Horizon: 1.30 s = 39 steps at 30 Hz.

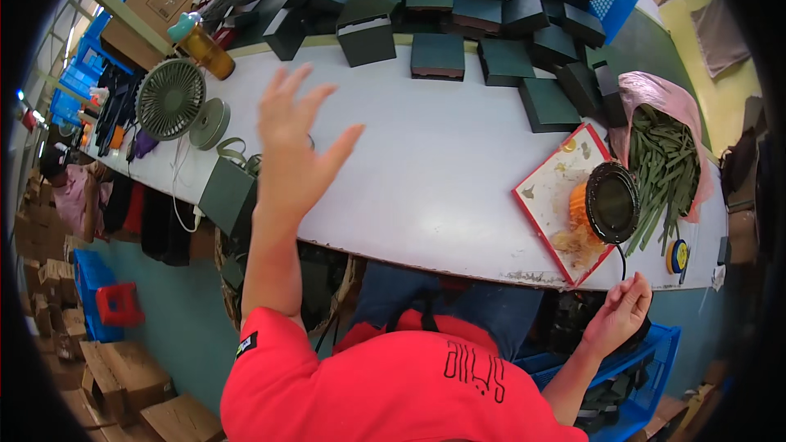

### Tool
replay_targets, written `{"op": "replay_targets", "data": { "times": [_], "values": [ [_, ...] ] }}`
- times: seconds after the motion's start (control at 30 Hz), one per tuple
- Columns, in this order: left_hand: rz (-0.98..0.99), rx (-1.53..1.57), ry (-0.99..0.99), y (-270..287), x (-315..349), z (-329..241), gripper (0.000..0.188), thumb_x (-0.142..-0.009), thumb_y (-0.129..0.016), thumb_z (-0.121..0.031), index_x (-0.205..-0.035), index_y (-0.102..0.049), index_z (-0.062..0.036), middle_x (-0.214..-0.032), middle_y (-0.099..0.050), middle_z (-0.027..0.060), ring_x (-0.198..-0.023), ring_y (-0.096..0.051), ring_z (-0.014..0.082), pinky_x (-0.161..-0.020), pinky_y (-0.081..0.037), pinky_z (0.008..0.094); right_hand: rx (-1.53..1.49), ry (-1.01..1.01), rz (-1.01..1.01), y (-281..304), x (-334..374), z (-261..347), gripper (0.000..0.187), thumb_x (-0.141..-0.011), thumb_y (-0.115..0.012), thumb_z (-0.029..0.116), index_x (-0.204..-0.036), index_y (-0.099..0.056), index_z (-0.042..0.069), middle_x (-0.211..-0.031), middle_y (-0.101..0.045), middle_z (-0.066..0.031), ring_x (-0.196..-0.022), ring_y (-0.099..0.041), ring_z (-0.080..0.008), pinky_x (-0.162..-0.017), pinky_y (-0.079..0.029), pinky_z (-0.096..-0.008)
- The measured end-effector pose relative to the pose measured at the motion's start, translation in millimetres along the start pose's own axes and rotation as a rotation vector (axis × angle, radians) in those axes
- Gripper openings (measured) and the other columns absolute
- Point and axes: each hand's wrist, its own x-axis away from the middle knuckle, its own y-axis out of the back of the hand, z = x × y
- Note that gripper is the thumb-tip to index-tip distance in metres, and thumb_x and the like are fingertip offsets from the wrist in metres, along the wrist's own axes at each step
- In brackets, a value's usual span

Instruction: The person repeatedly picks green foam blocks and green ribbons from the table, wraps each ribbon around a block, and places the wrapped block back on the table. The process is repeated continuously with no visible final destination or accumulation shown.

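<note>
My left hand [293, 147] is raised over the white table [442, 172] with its fingers spread, holding nothing; a dark green box [229, 195] lies just left of it at the table's front edge. Low at the right, below that edge, my right hand [621, 309] hangs over a blue crate [651, 376], fingers loosely apart and empty. Several dark green boxes [438, 56] are piled along the table's far side.
A red-rimmed white board [547, 196] with a dark round dish [612, 203] lies at the right, beside a pink bag of green strips [667, 164]. A small green fan [170, 98] and a bottle [203, 45] stand at the left. Cardboard boxes [123, 376] sit on the floor.
</note>
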Motion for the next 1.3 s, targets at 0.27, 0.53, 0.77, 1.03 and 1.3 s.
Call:
{"op": "replay_targets", "data": {
  "times": [0.27,0.53,0.77,1.03,1.3],
  "values": [
    [-0.207,0.159,0.465,-171,-102,59,0.103,-0.075,-0.085,-0.051,-0.154,-0.032,-0.0130,-0.159,-0.023,0.0338,-0.141,-0.034,0.0553,-0.109,-0.038,0.0645,0.073,0.035,-0.180,31,-20,11,0.025,-0.105,-0.060,0.008,-0.127,-0.061,-0.002,-0.100,-0.065,-0.0052,-0.081,-0.058,-0.0088,-0.066,-0.048,-0.0207],
    [-0.446,-0.056,0.364,-244,-131,137,0.109,-0.062,-0.090,-0.065,-0.141,-0.044,-0.0050,-0.133,-0.046,0.0364,-0.118,-0.050,0.0488,-0.099,-0.046,0.0561,0.036,0.033,-0.191,64,-37,2,0.022,-0.101,-0.057,0.008,-0.122,-0.053,0.000,-0.078,-0.049,0.0017,-0.058,-0.039,-0.0037,-0.049,-0.032,-0.0199],
    [0.192,0.315,0.187,-190,-96,64,0.091,-0.083,-0.079,-0.042,-0.157,-0.033,-0.0141,-0.153,-0.031,0.0298,-0.144,-0.030,0.0422,-0.117,-0.032,0.0485,0.717,0.037,-0.146,105,-59,-9,0.017,-0.099,-0.068,0.017,-0.099,-0.070,0.000,-0.069,-0.057,0.0048,-0.058,-0.049,-0.0047,-0.054,-0.040,-0.0234],
    [0.992,0.390,-0.212,-82,-32,-52,0.109,-0.060,-0.085,-0.031,-0.156,-0.036,-0.0115,-0.161,-0.033,0.0191,-0.143,-0.039,0.0422,-0.120,-0.027,0.0522,0.850,0.258,0.111,72,-101,-19,0.020,-0.089,-0.073,0.008,-0.107,-0.073,0.000,-0.094,-0.071,-0.0113,-0.083,-0.066,-0.0216,-0.075,-0.052,-0.0331],
    [0.840,0.068,-0.145,-68,12,-87,0.114,-0.057,-0.090,-0.033,-0.156,-0.039,-0.0129,-0.158,-0.036,0.0175,-0.141,-0.037,0.0391,-0.117,-0.023,0.0620,1.178,0.775,0.381,34,-176,-27,0.034,-0.086,-0.059,-0.004,-0.117,-0.070,0.007,-0.116,-0.071,-0.0106,-0.102,-0.065,-0.0328,-0.086,-0.055,-0.0404]
  ]
}}
